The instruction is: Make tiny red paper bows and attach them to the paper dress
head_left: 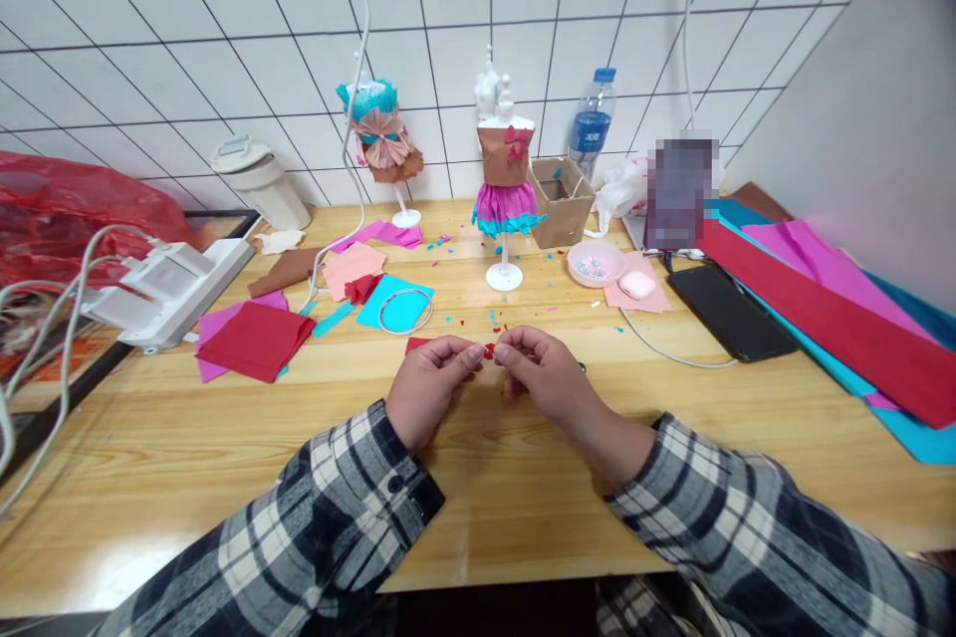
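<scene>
Left hand and right hand pinch closed on a small red paper piece: likely light, tearable, best held by its ends.

So the red bit was tiny and half buried in fingertips, couldn't make out its shape. The right hand hid most of some dark thing. The rear mannequin was mostly blocked by the dressed mannequin. The upright device was all pixelated, and the red bag got chopped off at the left edge.
</scene>
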The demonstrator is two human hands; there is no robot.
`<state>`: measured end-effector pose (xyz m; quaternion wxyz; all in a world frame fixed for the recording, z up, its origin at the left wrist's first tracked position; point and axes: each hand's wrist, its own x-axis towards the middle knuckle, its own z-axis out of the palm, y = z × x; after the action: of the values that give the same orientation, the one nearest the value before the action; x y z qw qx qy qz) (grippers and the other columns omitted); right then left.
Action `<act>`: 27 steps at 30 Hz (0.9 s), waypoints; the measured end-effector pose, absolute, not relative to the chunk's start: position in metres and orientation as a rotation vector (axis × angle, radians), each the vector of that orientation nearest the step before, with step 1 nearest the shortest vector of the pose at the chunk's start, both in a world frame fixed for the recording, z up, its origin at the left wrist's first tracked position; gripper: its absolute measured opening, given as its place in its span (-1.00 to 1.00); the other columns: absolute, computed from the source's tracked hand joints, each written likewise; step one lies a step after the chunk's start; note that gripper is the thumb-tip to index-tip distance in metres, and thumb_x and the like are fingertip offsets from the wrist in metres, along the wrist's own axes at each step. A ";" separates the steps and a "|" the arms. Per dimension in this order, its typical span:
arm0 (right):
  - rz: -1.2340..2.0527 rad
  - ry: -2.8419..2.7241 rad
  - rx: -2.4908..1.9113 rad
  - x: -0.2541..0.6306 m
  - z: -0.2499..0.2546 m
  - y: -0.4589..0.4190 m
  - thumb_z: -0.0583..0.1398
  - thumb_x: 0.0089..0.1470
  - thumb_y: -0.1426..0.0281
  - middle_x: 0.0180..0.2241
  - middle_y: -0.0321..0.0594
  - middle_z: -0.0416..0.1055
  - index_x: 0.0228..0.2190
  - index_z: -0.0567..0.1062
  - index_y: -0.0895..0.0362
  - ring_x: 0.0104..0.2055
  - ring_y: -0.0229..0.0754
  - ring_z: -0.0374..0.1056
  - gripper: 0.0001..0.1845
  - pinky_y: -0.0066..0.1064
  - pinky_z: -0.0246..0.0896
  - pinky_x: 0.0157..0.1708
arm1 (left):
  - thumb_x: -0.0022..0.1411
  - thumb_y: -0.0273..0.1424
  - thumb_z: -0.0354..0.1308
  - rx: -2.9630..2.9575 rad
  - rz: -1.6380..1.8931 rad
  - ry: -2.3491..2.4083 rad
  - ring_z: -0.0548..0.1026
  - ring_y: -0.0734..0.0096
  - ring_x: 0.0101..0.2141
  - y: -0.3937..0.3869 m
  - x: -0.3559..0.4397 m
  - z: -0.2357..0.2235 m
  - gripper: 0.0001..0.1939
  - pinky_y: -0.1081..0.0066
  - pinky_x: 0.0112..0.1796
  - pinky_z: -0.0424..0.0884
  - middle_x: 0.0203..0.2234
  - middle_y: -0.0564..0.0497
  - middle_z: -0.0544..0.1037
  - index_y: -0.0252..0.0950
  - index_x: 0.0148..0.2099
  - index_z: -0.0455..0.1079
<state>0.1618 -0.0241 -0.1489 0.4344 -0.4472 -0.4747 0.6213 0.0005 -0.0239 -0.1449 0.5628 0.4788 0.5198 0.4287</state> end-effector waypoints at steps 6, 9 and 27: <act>1.532 -1.205 -1.147 0.161 -0.148 -0.024 0.20 0.00 0.18 -0.57 -0.42 0.28 -0.44 0.35 0.12 -0.63 -0.37 0.22 -0.74 -0.48 0.15 -0.59 | 0.02 -0.18 0.32 1.108 1.026 1.217 0.47 0.45 -0.41 -0.024 0.002 -0.142 -0.69 0.44 -0.32 0.38 -0.45 0.02 0.56 -0.34 -0.32 0.48; 1.494 -1.281 -1.191 0.161 -0.146 -0.025 0.20 0.00 0.23 -0.58 -0.42 0.28 -0.44 0.37 0.12 -0.63 -0.37 0.22 -0.79 -0.50 0.11 -0.61 | -0.01 -0.18 0.33 1.203 1.048 1.238 0.49 0.42 -0.39 -0.024 0.001 -0.138 -0.68 0.43 -0.30 0.39 -0.44 0.01 0.57 -0.34 -0.31 0.49; 1.584 -1.036 -1.109 0.156 -0.147 -0.027 0.25 -0.04 0.13 -0.53 -0.39 0.30 -0.42 0.39 0.13 -0.50 -0.35 0.26 -0.68 -0.50 0.28 -0.51 | -0.04 -0.25 0.38 0.994 1.069 1.160 0.42 0.52 -0.43 -0.026 0.005 -0.144 -0.72 0.51 -0.32 0.33 -0.47 0.07 0.54 -0.33 -0.35 0.49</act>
<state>0.1559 -0.0275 -0.1470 0.4565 -0.4497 -0.4201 0.6425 0.0054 -0.0256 -0.1442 0.5959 0.4282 0.4994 0.4605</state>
